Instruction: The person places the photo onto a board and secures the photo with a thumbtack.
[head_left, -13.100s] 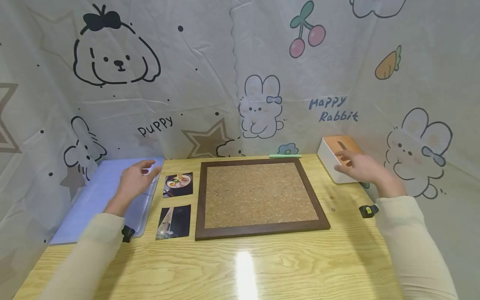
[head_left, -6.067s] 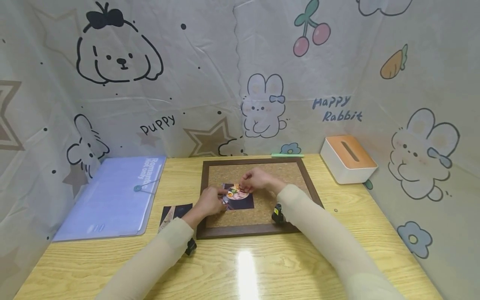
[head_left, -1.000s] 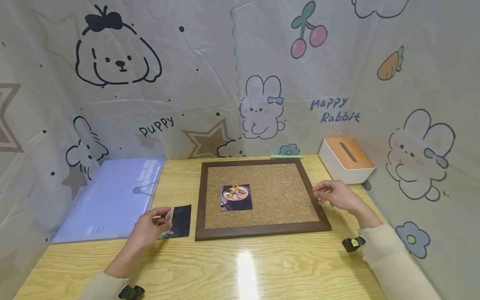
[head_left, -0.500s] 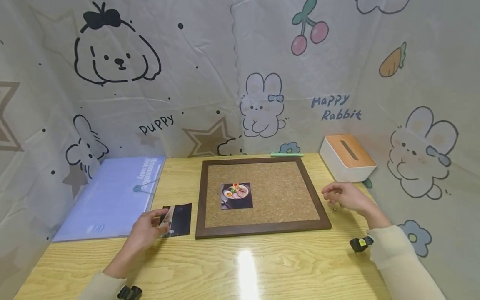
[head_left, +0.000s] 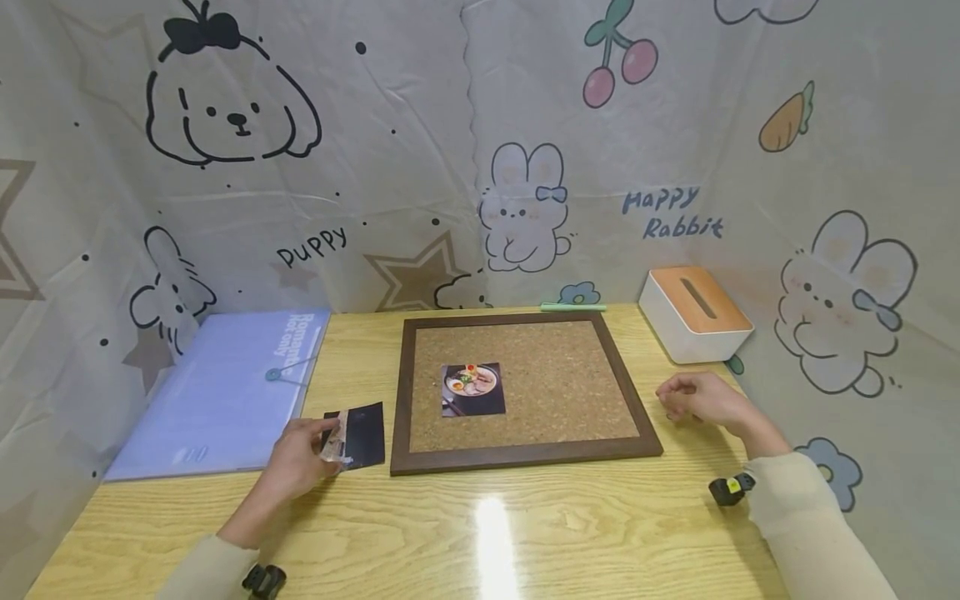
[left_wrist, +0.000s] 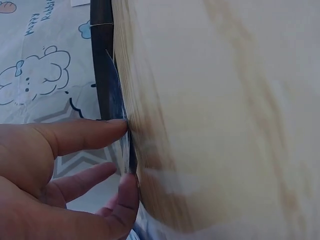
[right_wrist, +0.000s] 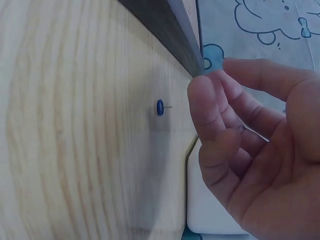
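My left hand (head_left: pixel 296 458) pinches the left part of a dark night photo (head_left: pixel 365 435) between thumb and fingers, left of a framed cork board (head_left: pixel 562 383). In the left wrist view the photo (left_wrist: pixel 117 95) looks bent and stands edge-on in the pinch. On the cork lies a photo of a ramen bowl (head_left: pixel 474 400), a small red dot at its top edge. My right hand (head_left: pixel 708 404) hovers right of the board, fingers loosely curled and holding nothing. Near its fingertips a thumbtack (right_wrist: pixel 160 107), blue in the right wrist view, lies on the table with its point sideways.
A lilac document folder (head_left: pixel 225 392) lies at the left. A white tissue box (head_left: pixel 693 346) with an orange lid stands at the back right. Behind the board is a thin green stick (head_left: pixel 572 307). A printed curtain (head_left: pixel 420 125) encloses the wooden table (head_left: pixel 420 533).
Since about six seconds ago both hands have left the ramen photo on the cork. The left has taken hold of the night photo. Over the last second the right has drifted slightly rightward.
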